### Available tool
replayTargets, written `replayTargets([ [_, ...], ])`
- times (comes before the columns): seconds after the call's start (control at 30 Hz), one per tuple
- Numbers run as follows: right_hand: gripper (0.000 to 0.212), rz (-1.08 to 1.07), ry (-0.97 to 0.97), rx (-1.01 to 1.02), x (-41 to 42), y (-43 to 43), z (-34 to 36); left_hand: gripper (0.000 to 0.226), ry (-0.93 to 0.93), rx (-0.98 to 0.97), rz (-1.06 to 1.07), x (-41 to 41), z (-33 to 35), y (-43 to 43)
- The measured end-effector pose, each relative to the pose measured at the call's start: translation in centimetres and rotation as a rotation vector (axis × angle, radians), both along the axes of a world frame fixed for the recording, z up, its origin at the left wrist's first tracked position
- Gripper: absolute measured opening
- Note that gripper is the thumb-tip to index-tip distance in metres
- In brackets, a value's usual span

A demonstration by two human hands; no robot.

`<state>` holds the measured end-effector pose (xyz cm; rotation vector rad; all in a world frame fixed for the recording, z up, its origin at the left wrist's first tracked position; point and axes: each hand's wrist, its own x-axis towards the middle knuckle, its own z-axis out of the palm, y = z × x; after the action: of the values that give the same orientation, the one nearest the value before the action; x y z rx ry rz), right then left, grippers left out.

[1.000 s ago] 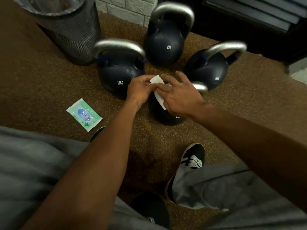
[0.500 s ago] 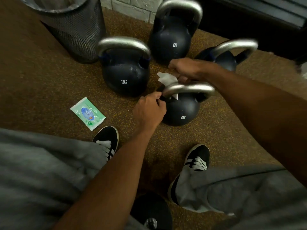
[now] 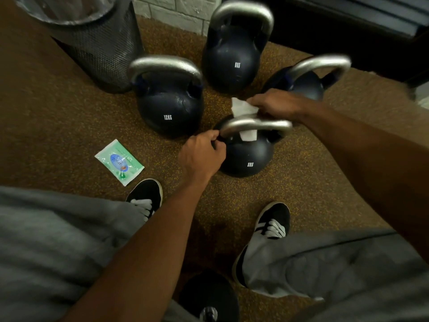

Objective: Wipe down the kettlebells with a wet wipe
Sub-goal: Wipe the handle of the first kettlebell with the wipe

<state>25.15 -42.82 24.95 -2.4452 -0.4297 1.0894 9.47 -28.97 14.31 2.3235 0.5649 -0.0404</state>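
Several dark kettlebells with silver handles stand on the brown floor. The nearest kettlebell [image 3: 248, 156] sits between my hands. My left hand [image 3: 200, 155] grips the left end of its handle. My right hand [image 3: 276, 105] is just behind the handle and pinches a white wet wipe [image 3: 242, 109], which hangs down through the handle opening onto the ball. A 12 kg kettlebell [image 3: 168, 110] stands to the left, another kettlebell [image 3: 232, 59] behind, and a further kettlebell [image 3: 308, 86] at the right, partly hidden by my right hand.
A green wipe packet [image 3: 118, 161] lies on the floor at the left. A black mesh bin [image 3: 97, 43] stands at the back left. My two black shoes [image 3: 146, 197] [image 3: 271, 223] are planted near the kettlebell. A dark round object [image 3: 209, 298] sits at the bottom edge.
A second ago both hands held the wipe above the nearest kettlebell. My left hand moved down to the handle's left end and my right hand carried the wipe behind the handle.
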Motion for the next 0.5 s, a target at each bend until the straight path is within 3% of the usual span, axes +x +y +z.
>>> replayTargets([
  [0.2,0.052,0.093,-0.047,-0.050,0.0,0.6,-0.4,0.036,0.011,0.027,-0.006,0.2,0.6,0.0],
  [0.33,0.036,0.100,-0.092,-0.029,0.3,-1.9,-0.4,0.035,0.054,0.013,-0.015,0.4,1.5,0.2],
  [0.43,0.030,-0.029,-0.198,0.163,-0.4,-1.2,-0.5,0.039,0.078,-0.033,0.002,0.8,2.1,0.6],
  [0.5,0.023,-0.265,-0.115,0.433,-1.2,-0.7,0.2,0.042,0.061,-0.192,0.065,1.5,3.1,1.1],
])
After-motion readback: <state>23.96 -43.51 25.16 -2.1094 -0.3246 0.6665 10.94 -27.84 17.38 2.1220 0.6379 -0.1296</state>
